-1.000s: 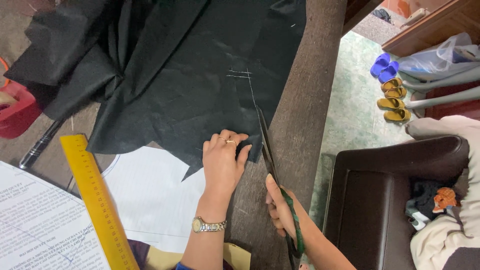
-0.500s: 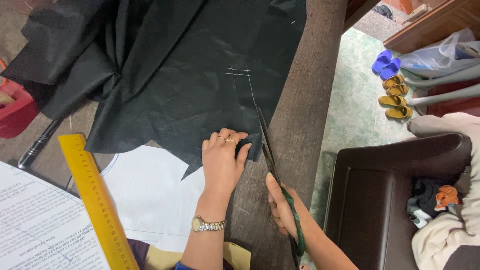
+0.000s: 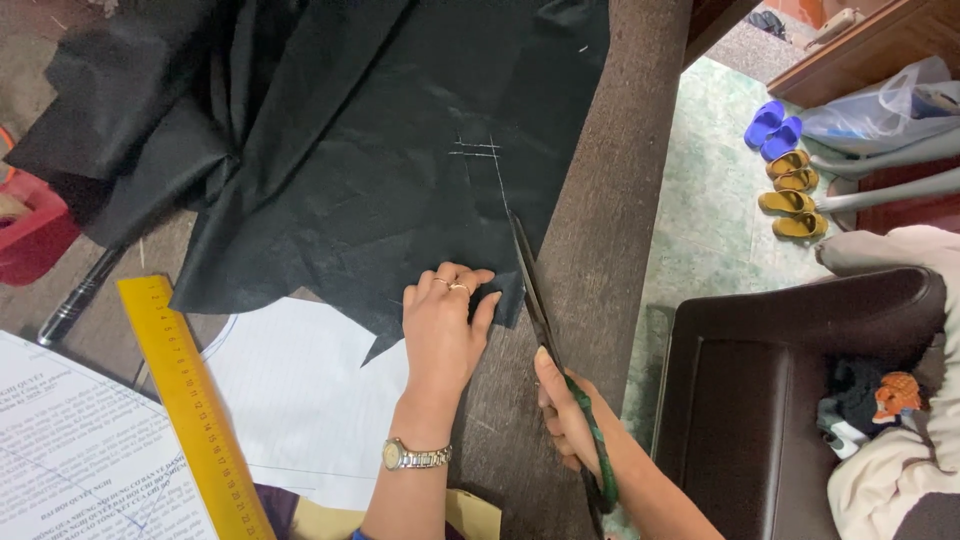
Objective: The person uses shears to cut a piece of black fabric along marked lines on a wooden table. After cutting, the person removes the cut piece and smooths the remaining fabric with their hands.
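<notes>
A large piece of black fabric [image 3: 340, 150] lies spread on the brown table [image 3: 610, 200], with thin chalk lines [image 3: 480, 150] drawn on it. My left hand [image 3: 445, 325] presses flat on the fabric's near edge, fingers together, a watch on the wrist. My right hand [image 3: 565, 415] grips the green handles of long scissors [image 3: 535, 295]. The blades lie along the chalk line at the fabric's right edge, tips pointing away from me.
A yellow ruler [image 3: 190, 400] lies on white paper [image 3: 290, 390] at the lower left, next to printed sheets [image 3: 70, 460]. A black pen [image 3: 75, 300] and a red box [image 3: 30, 230] sit at the left. A dark brown armchair [image 3: 790, 390] stands right, sandals [image 3: 790, 195] on the floor.
The scissor blades have advanced slightly farther along the chalk line. My left hand stays pressed on the fabric in the same spot.
</notes>
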